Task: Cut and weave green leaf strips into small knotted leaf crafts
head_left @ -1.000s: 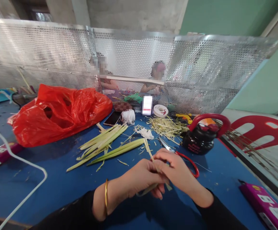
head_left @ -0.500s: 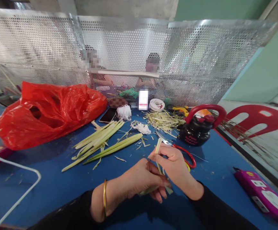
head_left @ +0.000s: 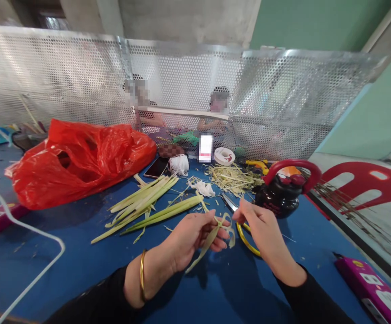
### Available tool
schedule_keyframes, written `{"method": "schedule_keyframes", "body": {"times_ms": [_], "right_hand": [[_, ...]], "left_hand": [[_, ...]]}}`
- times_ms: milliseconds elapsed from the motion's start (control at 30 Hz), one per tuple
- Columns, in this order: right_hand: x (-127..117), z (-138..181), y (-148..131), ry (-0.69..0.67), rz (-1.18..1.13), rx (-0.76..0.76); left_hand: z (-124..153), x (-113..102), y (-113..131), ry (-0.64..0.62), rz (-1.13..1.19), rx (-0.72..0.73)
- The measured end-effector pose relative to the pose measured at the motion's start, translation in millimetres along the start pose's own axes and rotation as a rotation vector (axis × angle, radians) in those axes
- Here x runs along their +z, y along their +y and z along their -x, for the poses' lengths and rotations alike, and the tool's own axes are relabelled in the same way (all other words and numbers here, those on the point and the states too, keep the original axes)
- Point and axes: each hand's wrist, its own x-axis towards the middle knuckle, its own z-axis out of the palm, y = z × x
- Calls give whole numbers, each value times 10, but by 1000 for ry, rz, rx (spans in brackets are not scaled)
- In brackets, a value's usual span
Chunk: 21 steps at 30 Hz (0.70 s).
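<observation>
My left hand (head_left: 190, 236) pinches a pale green leaf strip (head_left: 206, 246) with a small knot or loop at its top, held just above the blue table (head_left: 80, 265). My right hand (head_left: 264, 229) is closed beside it, fingertips near the strip's looped end; what it grips is hard to make out. Scissors (head_left: 240, 225) with a coloured handle lie on the table partly under my right hand. Long green leaves (head_left: 148, 204) lie in a loose pile further back.
A red plastic bag (head_left: 80, 159) sits at the left. A black and red pot (head_left: 283, 193) stands at the right, leaf trimmings (head_left: 234, 177), a phone (head_left: 157, 167) and tape (head_left: 224, 155) behind. A white cable (head_left: 29, 229) crosses the left. Two people sit beyond the perforated metal screen (head_left: 182, 90).
My hands have drawn slightly apart. The strip, held upright by my right hand before, now hangs from my left hand with a knot at its top.
</observation>
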Motion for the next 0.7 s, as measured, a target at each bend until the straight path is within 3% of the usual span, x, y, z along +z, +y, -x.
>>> {"method": "schedule_keyframes", "body": {"times_ms": [133,233,333,533,700], "right_hand": [[125,60,2,-300,-261,175],[197,111,-6,-379,-511,336],[212,134,1,-310,-579,365],[239,127,47,-76,-437,206],[235,93,43,-90,-341,195]], "left_hand": [[6,39,-13,13,-23,53],[3,57,-48,15,-42,60],[-16,54,-82,30,-68,51],[-39,54,-120,67,-152,64],[-11,73,-87,86,-135,44]]}}
